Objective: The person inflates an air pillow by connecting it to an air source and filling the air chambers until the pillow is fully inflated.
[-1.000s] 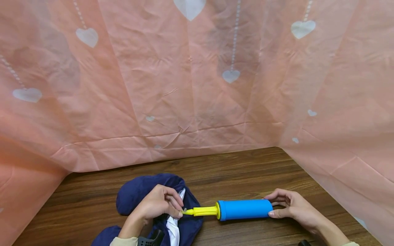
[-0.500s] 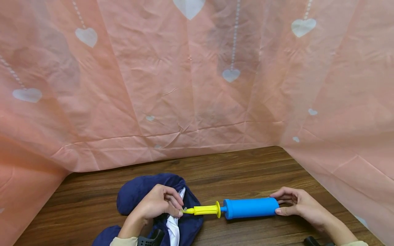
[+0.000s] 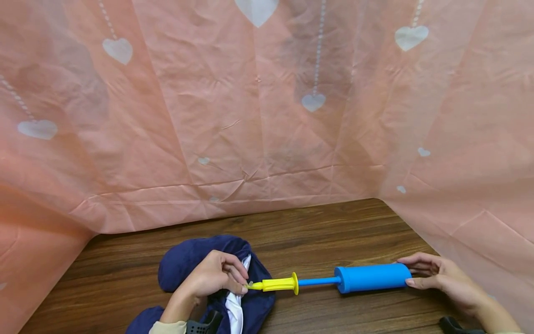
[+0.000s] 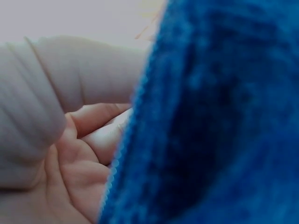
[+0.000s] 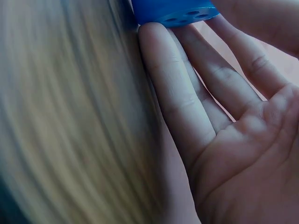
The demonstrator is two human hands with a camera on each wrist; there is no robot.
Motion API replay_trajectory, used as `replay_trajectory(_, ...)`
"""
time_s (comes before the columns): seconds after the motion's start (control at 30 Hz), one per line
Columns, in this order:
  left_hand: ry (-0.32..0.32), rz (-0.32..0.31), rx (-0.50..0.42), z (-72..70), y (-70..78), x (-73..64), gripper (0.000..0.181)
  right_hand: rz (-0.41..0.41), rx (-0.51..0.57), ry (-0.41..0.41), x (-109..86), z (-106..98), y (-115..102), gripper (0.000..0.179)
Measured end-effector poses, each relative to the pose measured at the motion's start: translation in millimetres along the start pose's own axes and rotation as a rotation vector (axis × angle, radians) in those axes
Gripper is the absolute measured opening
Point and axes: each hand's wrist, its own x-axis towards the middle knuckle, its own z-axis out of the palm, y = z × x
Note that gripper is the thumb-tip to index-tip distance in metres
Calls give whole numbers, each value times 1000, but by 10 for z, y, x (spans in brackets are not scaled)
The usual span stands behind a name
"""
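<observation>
The left hand [image 3: 217,276] pinches the pump [image 3: 348,279] by its thin yellow tip, over a plush navy pillow [image 3: 185,260]; the right hand [image 3: 444,280] pinches the other end, a smooth blue cylinder. Beyond both, grained wooden table [image 3: 333,232], then creased pink cloth [image 3: 258,134].

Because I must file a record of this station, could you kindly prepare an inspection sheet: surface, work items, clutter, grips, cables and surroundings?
Surface: brown wood-grain tabletop.
Work items: navy cushion with white fabric showing; hand pump with yellow nozzle, yellow handle, exposed blue rod and blue barrel.
Clutter: nothing seen.
Grips: left grip pinches at the nozzle's tip, exact contact hidden; right grip holds the barrel by its far end.
Cables: nothing seen.
Surroundings: creased pink sheeting with pale hearts, behind and along both sides.
</observation>
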Motion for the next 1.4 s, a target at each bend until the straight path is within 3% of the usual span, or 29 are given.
replay_trajectory(0.27, -1, 5, 6, -6, 2, -8, 29, -67, 28, 14, -69, -126, 91, 40)
replay_trajectory(0.53, 1, -5, -4, -2, -18, 0, 29, 1, 47, -19, -25, -53, 27, 37)
replay_trajectory(0.83, 7, -16, -8, 6, -8, -5, 29, -4, 73, -108, 143, 237, -117, 35)
replay_trajectory(1.2, 3, 6, -14, -2, 17, -21, 29, -4, 98, -125, 311, 710, -375, 45)
replay_trajectory(1.4, 9, 8, -15, 5, 29, -22, 29, 23, 117, -118, 321, 795, -435, 45)
